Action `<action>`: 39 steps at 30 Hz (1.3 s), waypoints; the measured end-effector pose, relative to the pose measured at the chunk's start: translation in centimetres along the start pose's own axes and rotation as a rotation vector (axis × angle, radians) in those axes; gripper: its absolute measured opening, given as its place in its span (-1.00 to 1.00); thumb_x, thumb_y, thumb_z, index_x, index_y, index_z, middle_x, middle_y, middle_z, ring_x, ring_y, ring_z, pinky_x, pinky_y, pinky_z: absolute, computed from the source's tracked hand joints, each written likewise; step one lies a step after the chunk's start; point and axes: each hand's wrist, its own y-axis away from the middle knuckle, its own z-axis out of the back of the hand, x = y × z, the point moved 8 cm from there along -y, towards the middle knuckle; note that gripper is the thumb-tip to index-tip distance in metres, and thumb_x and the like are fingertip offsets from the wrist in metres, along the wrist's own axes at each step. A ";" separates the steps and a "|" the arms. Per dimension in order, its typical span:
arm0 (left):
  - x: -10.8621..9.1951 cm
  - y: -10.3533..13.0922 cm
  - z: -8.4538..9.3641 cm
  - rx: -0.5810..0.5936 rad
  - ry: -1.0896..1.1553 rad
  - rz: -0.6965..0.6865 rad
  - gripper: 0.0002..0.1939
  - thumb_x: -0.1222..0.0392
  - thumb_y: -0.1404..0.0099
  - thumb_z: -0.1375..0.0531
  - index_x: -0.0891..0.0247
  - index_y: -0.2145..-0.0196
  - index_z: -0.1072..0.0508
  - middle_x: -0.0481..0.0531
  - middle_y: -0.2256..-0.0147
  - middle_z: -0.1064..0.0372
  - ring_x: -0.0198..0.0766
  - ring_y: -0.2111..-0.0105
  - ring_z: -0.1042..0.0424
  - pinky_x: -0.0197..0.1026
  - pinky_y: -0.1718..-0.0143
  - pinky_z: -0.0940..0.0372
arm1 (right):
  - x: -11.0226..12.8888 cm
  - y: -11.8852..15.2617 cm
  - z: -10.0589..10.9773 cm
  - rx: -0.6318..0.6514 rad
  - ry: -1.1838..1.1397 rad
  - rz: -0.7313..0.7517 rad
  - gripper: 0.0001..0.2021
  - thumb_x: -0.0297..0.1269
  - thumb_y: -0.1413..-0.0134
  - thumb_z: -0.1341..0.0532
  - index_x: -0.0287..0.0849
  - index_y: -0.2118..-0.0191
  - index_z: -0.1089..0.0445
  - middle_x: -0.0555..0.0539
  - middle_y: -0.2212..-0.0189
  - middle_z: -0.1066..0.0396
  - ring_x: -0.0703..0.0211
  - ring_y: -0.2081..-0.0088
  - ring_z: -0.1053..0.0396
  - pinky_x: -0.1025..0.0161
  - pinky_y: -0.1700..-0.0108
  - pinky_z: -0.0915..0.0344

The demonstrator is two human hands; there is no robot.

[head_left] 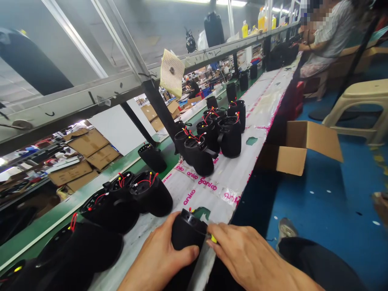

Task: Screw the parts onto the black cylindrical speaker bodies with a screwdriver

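Observation:
My left hand (165,250) is wrapped round a black cylindrical speaker housing (186,230), tilted at the bench's near edge. Its dark rim faces up and away from me, and a bit of red wire shows behind it. At the right side of that rim, my right hand (242,250) is closed in a pinch on a small yellow piece (214,239). Fingers cover most of this piece, so its kind cannot be made out. Left of my hands stand more black housings (151,194) with red wires and small connectors poking from their open tops.
A cluster of similar housings (229,137) stands farther along the bench, which is covered with pink-printed white sheeting (209,196). An open cardboard box (291,159) and a beige stool (359,95) are on the right. Beyond, a person (332,36) sits by the bench. A metal rail (115,95) runs overhead.

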 end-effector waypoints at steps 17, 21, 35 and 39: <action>-1.1 -0.1 -0.4 -0.117 -0.221 0.092 -0.13 0.02 -0.01 -0.23 0.30 -0.27 -0.18 0.23 -0.10 -0.42 0.12 -0.07 -0.44 0.01 -0.08 -0.29 | 1.1 -0.4 -0.8 0.069 0.361 -0.071 -0.89 -0.45 -0.22 -0.13 -0.16 0.16 -0.32 -0.02 0.51 -0.46 0.04 0.61 -0.46 0.11 0.62 0.26; -1.3 -0.2 -0.4 -0.079 -0.220 0.100 -0.17 0.01 -0.05 -0.21 0.26 -0.27 -0.18 0.21 -0.06 -0.47 0.09 -0.04 -0.47 -0.06 -0.04 -0.31 | 0.8 -1.0 -0.7 0.238 0.318 -0.176 -0.75 -0.52 -0.08 -0.17 -0.17 0.11 -0.37 -0.09 0.43 -0.52 -0.02 0.52 -0.53 0.15 0.65 0.25; -1.4 0.0 0.4 -0.088 -0.003 -0.008 -0.33 -0.03 -0.07 -0.19 0.24 -0.13 -0.32 0.11 0.04 -0.51 0.01 0.02 -0.48 -0.10 0.00 -0.34 | 1.0 -1.1 0.5 -0.080 0.079 -0.088 -0.94 -0.36 -0.32 -0.11 -0.17 0.17 -0.32 -0.04 0.40 -0.54 0.05 0.43 -0.55 0.24 0.49 -0.22; -1.5 0.0 0.5 -0.039 0.072 -0.032 -0.34 -0.04 -0.09 -0.20 0.25 -0.13 -0.32 0.10 0.01 -0.49 0.00 0.00 -0.46 -0.09 -0.04 -0.32 | -0.7 0.1 1.5 -0.182 -0.059 -0.182 -0.85 -0.26 -0.43 -0.01 -0.13 0.16 -0.28 0.00 0.39 -0.52 0.09 0.38 -0.54 0.24 0.39 -0.25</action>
